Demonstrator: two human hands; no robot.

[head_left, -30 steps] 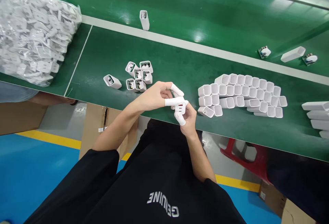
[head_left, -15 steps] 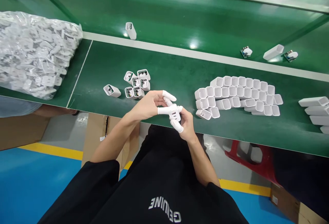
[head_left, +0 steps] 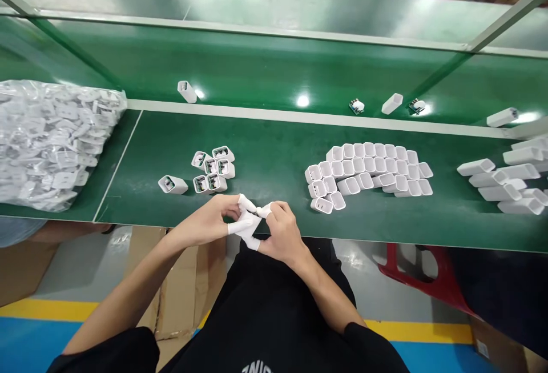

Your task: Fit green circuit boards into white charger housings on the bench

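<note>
A white charger housing [head_left: 249,227] is held over the front edge of the green bench. My left hand [head_left: 212,219] pinches it from the left, its covered thumb and fingers around the shell. My right hand [head_left: 280,233] is closed at the housing's upper right edge, fingertips touching it. White finger cots cover several fingertips on both hands. Whether a small part sits between the right fingertips cannot be made out. To the left stands a cluster of housings with circuit boards inside [head_left: 214,167]. One similar housing [head_left: 173,185] lies apart from them.
Rows of empty white housings [head_left: 379,161] stand right of centre, with more shells [head_left: 500,181] at far right. A clear bag of white plastic parts [head_left: 55,144] lies at left. Loose circuit boards [head_left: 356,106] sit along the back. A red stool [head_left: 422,276] is below the bench.
The view has tilted up, showing more of the far side. The housing has turned so its slotted face no longer shows, and the right hand's fingers have moved to its upper edge.
</note>
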